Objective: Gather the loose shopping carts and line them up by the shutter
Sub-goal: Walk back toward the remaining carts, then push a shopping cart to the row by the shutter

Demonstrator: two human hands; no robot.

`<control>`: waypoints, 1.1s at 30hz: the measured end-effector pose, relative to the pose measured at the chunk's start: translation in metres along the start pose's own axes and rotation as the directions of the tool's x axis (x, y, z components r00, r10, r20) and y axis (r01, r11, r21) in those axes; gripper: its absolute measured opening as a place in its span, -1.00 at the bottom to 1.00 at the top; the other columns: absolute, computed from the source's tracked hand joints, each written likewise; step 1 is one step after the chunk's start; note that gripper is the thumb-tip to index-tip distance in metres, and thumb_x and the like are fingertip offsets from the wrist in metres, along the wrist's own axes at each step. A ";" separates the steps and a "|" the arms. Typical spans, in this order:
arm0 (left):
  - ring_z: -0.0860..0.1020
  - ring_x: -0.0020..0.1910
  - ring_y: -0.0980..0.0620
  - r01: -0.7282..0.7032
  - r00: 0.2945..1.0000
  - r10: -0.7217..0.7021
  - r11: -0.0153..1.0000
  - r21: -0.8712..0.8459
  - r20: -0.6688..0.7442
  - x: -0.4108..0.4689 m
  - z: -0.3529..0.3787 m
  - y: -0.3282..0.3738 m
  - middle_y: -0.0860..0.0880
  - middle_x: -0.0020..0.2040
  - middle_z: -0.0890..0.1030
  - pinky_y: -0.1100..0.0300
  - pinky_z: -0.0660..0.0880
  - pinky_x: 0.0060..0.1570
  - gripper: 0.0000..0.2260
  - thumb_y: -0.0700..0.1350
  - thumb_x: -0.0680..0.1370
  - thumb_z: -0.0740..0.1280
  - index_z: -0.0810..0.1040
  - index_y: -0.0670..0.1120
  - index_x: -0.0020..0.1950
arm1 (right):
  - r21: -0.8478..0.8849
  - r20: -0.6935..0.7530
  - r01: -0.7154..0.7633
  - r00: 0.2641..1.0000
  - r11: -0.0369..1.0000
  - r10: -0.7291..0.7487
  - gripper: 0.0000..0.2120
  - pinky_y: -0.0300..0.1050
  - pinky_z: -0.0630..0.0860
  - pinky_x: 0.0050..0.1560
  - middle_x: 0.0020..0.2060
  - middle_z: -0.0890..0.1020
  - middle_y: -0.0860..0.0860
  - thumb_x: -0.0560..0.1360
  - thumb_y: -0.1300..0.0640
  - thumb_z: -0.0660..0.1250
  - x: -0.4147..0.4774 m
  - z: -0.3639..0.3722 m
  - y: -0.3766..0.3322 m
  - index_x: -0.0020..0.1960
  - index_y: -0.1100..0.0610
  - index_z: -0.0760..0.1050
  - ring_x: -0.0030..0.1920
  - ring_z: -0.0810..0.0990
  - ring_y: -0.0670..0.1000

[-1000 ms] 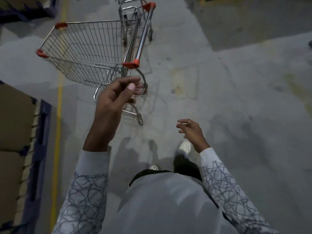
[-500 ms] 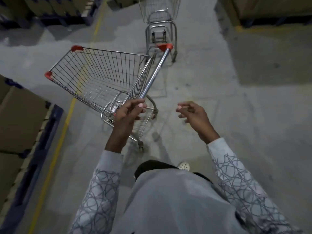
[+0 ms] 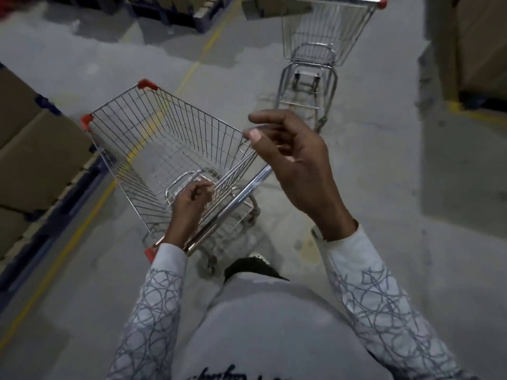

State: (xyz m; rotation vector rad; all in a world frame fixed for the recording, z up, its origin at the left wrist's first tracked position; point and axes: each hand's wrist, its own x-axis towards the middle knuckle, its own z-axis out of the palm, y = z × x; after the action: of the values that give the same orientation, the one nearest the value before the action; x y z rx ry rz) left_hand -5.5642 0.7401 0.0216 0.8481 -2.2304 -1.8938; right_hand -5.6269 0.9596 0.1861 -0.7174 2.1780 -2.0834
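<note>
The near shopping cart (image 3: 153, 149), silver wire with red corner caps, stands just in front of me, angled to the left. Its chrome handle bar (image 3: 241, 193) runs diagonally below my hands. My left hand (image 3: 192, 200) reaches over the bar, fingers curled on the wire rear flap of the basket. My right hand (image 3: 296, 165) is raised over the far end of the bar, fingers bent and apart, and I cannot see it touching the bar. A second cart (image 3: 318, 39) stands farther ahead at the upper right, its rear end toward me.
Cardboard boxes on blue pallets (image 3: 33, 160) line the left side behind a yellow floor line (image 3: 82, 229). More stacked boxes (image 3: 477, 45) stand at the right, and pallets (image 3: 170, 12) at the far back. Grey concrete floor (image 3: 384, 187) stretches between.
I have closed in on the near cart. My left hand moved from the handle's end over the bar to the rear flap. My right hand rose toward the bar's far end. The second cart came nearer.
</note>
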 end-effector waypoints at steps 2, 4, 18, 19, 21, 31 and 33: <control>0.63 -0.03 0.01 -0.011 0.995 0.009 1.000 -0.020 -0.098 0.018 -0.001 0.004 -0.10 0.06 0.69 0.29 0.51 -0.19 -0.85 -0.17 0.60 0.36 0.63 -0.06 0.16 | -0.109 0.108 0.024 0.994 0.994 -0.012 -0.78 -0.18 0.59 -0.03 -0.03 0.72 -0.03 0.59 0.12 0.42 0.023 -0.002 0.027 0.23 0.11 0.59 0.00 0.70 -0.08; 0.63 -0.09 0.06 -0.038 0.971 0.024 0.998 -0.055 -0.237 0.033 -0.003 0.016 -0.06 0.00 0.70 0.33 0.50 -0.22 -0.86 -0.16 0.59 0.38 0.64 -0.08 0.14 | -0.202 0.264 0.048 0.964 0.978 0.007 -0.74 -0.31 0.53 -0.01 0.02 0.70 -0.09 0.59 0.05 0.43 0.044 -0.001 0.062 0.25 0.07 0.57 0.04 0.68 -0.14; 0.61 -0.25 0.11 0.693 0.720 -0.529 0.522 0.496 -0.449 -0.039 0.038 0.024 0.11 -0.30 0.65 0.15 0.54 -0.15 -0.41 0.46 -0.01 0.56 0.65 0.08 -0.21 | -0.260 0.964 0.776 0.238 0.575 0.114 -0.11 0.26 0.43 0.24 0.39 0.45 -0.03 0.18 -0.61 0.31 0.116 0.028 0.218 0.38 -0.16 0.45 0.39 0.40 0.10; 0.59 -0.29 0.08 0.725 0.684 -0.518 0.412 0.552 -0.513 -0.039 0.050 0.023 0.09 -0.35 0.62 0.18 0.47 -0.21 -0.38 0.53 0.01 0.48 0.65 0.05 -0.27 | -0.207 0.975 0.799 0.215 0.565 0.054 -0.23 0.22 0.44 0.20 0.33 0.50 0.00 0.25 -0.51 0.35 0.116 0.026 0.220 0.33 -0.11 0.50 0.34 0.44 0.11; 0.60 -0.26 0.01 0.732 0.677 -0.412 0.291 0.616 -0.610 -0.032 0.071 0.024 0.04 -0.32 0.63 0.17 0.41 -0.18 -0.42 0.52 0.18 0.41 0.64 0.00 -0.27 | -0.179 0.974 0.821 0.225 0.543 -0.019 -0.42 0.16 0.44 0.13 0.22 0.54 0.03 0.34 -0.34 0.39 0.116 0.019 0.222 0.23 -0.02 0.55 0.25 0.49 0.13; 0.60 -0.22 -0.12 0.841 0.540 -0.324 0.170 0.514 -0.777 -0.040 0.153 0.035 -0.03 -0.27 0.64 0.09 0.34 -0.09 -0.85 0.07 0.38 0.32 0.59 0.02 -0.23 | -0.043 0.988 0.893 -0.030 0.449 0.153 -0.45 0.21 0.52 0.08 0.31 0.44 0.11 0.42 -0.19 0.40 0.126 -0.004 0.213 0.30 0.09 0.49 0.34 0.40 0.21; 0.59 -0.24 -0.11 0.866 0.500 -0.338 0.192 0.462 -0.797 -0.044 0.169 0.035 -0.02 -0.32 0.61 0.08 0.39 -0.03 -0.84 0.07 0.37 0.30 0.59 0.01 -0.25 | 0.005 0.992 0.909 -0.056 0.417 0.110 -0.48 0.19 0.53 0.05 0.25 0.50 0.10 0.40 -0.17 0.39 0.129 -0.009 0.217 0.25 0.09 0.52 0.28 0.45 0.21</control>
State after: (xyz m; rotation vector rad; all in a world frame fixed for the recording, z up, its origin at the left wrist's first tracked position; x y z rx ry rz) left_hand -5.6097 0.9119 0.0286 2.4478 -2.4364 -0.1408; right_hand -5.8091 0.9198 0.0162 -2.3790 1.6505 0.1394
